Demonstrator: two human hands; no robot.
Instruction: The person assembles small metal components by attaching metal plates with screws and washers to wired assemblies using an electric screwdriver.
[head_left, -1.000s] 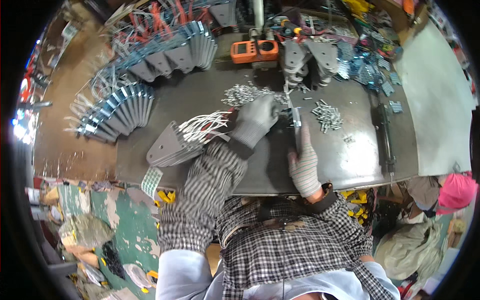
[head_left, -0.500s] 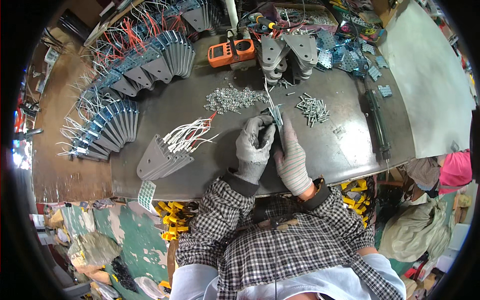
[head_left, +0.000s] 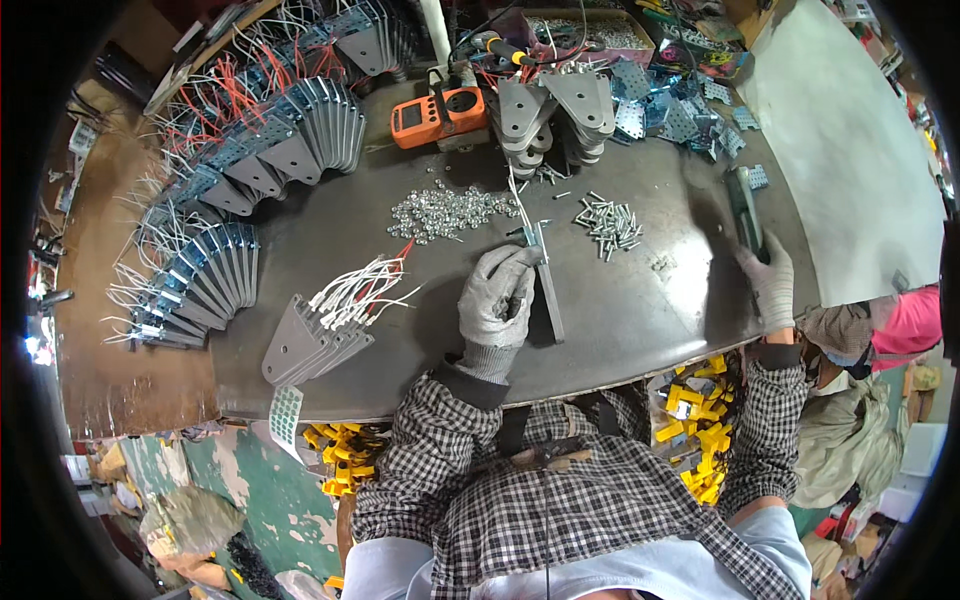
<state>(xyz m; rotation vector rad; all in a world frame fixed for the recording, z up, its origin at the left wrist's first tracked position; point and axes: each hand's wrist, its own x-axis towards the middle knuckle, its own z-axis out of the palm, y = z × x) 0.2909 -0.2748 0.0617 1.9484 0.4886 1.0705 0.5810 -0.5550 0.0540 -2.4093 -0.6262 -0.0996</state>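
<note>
In grey knitted gloves, my left hand (head_left: 497,300) pinches a flat grey plate (head_left: 550,302) near its top, holding it edge-on over the bench. A small blue-zinc metal piece and a white wire show at the plate's upper end. Far to the right, my right hand (head_left: 772,288) is closed around the lower part of a dark, cylindrical electric screwdriver (head_left: 743,205). Loose screws (head_left: 610,226) lie in a pile between the two hands. Beyond the left hand is a scatter of small shiny nuts (head_left: 440,212).
An orange multimeter (head_left: 435,117) stands behind, beside stacked grey plates (head_left: 550,105). Perforated blue metal pieces (head_left: 680,118) are heaped back right. Rows of wired plates (head_left: 205,270) line the left. More plates with white wires (head_left: 312,340) lie front left. Yellow parts (head_left: 700,430) sit below the bench edge.
My right hand has let go of the plate, moved right and closed on the screwdriver. The screwdriver's lower end has lifted or swung. My left hand still holds the plate.
</note>
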